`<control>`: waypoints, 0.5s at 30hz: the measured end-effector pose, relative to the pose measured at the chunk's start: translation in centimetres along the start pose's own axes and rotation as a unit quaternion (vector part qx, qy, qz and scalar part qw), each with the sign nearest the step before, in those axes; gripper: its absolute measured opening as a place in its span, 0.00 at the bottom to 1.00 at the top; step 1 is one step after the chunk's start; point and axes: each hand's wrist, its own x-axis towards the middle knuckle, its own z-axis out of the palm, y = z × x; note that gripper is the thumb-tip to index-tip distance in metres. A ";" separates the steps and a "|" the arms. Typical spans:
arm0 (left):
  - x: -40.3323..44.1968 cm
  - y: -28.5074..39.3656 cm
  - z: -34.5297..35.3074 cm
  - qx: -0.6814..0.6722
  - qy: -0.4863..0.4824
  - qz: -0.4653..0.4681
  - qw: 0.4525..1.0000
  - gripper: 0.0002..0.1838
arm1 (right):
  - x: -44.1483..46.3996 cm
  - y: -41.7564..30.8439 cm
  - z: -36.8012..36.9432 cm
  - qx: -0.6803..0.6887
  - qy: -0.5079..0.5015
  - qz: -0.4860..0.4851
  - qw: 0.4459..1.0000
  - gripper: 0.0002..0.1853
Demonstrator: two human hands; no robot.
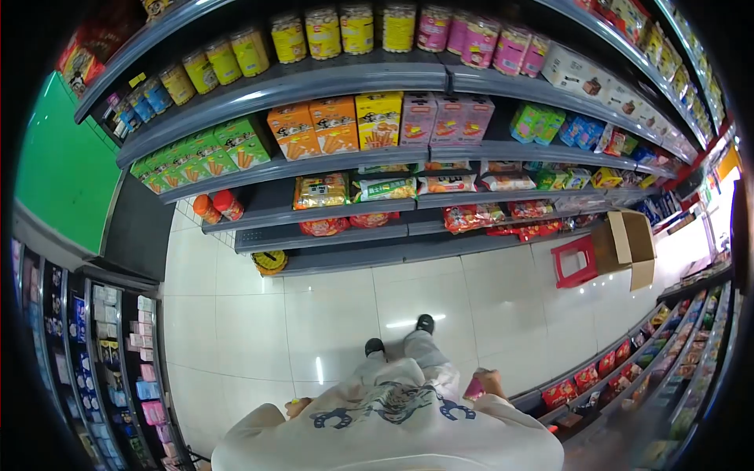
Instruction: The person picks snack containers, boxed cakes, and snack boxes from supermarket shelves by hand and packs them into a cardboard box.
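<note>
Beside the shirt [377, 443] — right hand [491, 382] holding a pink item [474, 388].

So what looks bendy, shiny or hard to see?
Head view: the wide lens seems to bow the shelves; head view: light reflections make white streaks on the tiled floor; head view: the pink item in the right hand is too small to identify.

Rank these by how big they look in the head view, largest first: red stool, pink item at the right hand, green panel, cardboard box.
1. Green panel
2. Cardboard box
3. Red stool, visible part
4. Pink item at the right hand

Apparent sizes only.
</note>
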 end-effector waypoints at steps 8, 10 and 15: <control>-5.6 17.4 6.4 0.056 0.059 0.291 0.953 0.39 | 3.3 -6.8 -5.8 0.060 0.122 -0.242 0.961 0.52; -8.8 24.9 9.4 0.079 0.071 0.414 0.904 0.42 | 3.8 -7.1 -8.2 0.125 0.147 -0.284 0.939 0.50; -25.7 38.3 16.3 0.022 0.026 0.542 0.840 0.43 | 3.4 -2.9 -14.0 0.122 0.168 -0.305 0.929 0.46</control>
